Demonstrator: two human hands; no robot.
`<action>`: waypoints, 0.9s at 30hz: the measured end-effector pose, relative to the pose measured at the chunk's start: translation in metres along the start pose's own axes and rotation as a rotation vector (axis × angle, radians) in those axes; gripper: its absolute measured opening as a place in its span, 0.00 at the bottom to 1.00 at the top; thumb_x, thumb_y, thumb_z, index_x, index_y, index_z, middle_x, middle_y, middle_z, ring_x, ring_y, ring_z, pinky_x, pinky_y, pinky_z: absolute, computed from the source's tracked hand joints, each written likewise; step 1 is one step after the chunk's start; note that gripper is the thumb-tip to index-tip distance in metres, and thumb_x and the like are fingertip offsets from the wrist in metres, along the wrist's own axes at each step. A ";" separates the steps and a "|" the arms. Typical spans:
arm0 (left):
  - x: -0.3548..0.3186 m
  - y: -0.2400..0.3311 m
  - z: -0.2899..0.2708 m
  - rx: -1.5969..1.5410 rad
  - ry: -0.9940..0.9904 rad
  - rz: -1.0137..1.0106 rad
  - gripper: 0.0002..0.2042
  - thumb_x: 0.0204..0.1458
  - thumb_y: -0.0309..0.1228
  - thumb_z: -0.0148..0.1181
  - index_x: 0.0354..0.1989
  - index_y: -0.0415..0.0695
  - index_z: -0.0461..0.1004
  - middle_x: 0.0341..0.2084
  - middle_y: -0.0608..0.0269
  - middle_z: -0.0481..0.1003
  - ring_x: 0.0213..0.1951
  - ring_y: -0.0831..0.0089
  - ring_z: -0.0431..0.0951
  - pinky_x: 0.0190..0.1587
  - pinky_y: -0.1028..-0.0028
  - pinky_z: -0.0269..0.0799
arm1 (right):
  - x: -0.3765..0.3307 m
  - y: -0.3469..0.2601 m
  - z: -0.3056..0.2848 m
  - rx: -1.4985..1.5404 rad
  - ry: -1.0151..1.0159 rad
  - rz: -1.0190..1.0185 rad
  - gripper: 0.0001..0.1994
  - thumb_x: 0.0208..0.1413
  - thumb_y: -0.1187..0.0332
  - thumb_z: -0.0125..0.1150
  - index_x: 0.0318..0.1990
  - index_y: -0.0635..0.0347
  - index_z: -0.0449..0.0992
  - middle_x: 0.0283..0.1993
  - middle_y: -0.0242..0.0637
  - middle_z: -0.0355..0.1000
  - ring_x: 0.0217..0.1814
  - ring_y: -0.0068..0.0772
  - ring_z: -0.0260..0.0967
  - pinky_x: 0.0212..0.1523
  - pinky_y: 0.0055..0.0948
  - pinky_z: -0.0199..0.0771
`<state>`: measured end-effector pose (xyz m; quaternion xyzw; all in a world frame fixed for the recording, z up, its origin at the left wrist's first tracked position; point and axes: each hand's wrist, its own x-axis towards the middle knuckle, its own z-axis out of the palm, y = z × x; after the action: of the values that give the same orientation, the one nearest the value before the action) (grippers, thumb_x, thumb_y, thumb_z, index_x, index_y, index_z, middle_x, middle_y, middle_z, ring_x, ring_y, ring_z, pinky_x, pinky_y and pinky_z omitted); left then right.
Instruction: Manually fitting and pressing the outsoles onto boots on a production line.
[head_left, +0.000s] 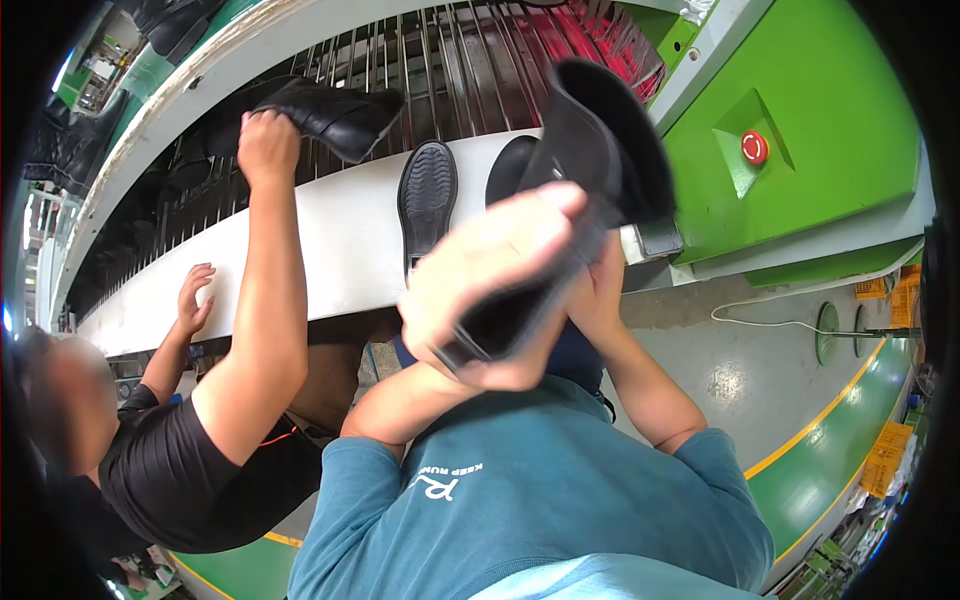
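Close in front of me I hold a black boot [590, 145], tilted, its wide open shaft toward the upper right. My left hand [490, 270] wraps round its lower part, blurred by motion. On the boot's right side my right hand [598, 290] grips it too, its fingers partly hidden behind the boot. Beyond my hands, a black shoe sole [427, 200] lies tread up on the white ledge [340, 245]. A second black piece [508, 168], rounded at its end, is partly covered by the boot.
At the left, a co-worker in black holds a black shoe [335, 112] over the metal rods [470, 70] of the conveyor. A green machine housing [820, 130] with a red stop button [754, 147] stands right. Yellow crates [885, 460] stand by the far-right floor.
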<state>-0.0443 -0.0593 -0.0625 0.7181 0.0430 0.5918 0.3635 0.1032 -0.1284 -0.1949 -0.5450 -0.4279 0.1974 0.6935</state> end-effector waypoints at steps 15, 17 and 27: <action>-0.051 0.016 0.041 -0.384 -0.570 0.155 0.24 0.59 0.44 0.77 0.56 0.39 0.85 0.61 0.44 0.83 0.62 0.46 0.84 0.65 0.53 0.79 | 0.082 -0.022 0.017 0.548 -0.138 0.684 0.24 0.71 0.59 0.73 0.66 0.63 0.77 0.50 0.37 0.82 0.44 0.26 0.83 0.44 0.27 0.84; -0.039 0.008 0.037 -0.494 -0.795 0.044 0.40 0.49 0.56 0.84 0.64 0.38 0.82 0.71 0.44 0.74 0.69 0.45 0.77 0.71 0.49 0.71 | 0.091 -0.032 0.018 0.577 -0.188 0.540 0.26 0.71 0.60 0.74 0.68 0.63 0.74 0.54 0.39 0.81 0.46 0.27 0.83 0.45 0.27 0.84; 0.019 -0.064 -0.028 0.342 -0.063 -0.029 0.33 0.48 0.26 0.85 0.64 0.37 0.79 0.54 0.54 0.84 0.54 0.65 0.85 0.60 0.66 0.81 | 0.059 -0.027 0.011 0.271 -0.273 0.068 0.37 0.66 0.63 0.77 0.76 0.66 0.65 0.70 0.44 0.74 0.72 0.36 0.73 0.75 0.39 0.71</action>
<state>-0.0400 0.0102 -0.0822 0.7871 0.1421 0.5478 0.2455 0.1222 -0.0872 -0.1466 -0.4289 -0.4686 0.3486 0.6892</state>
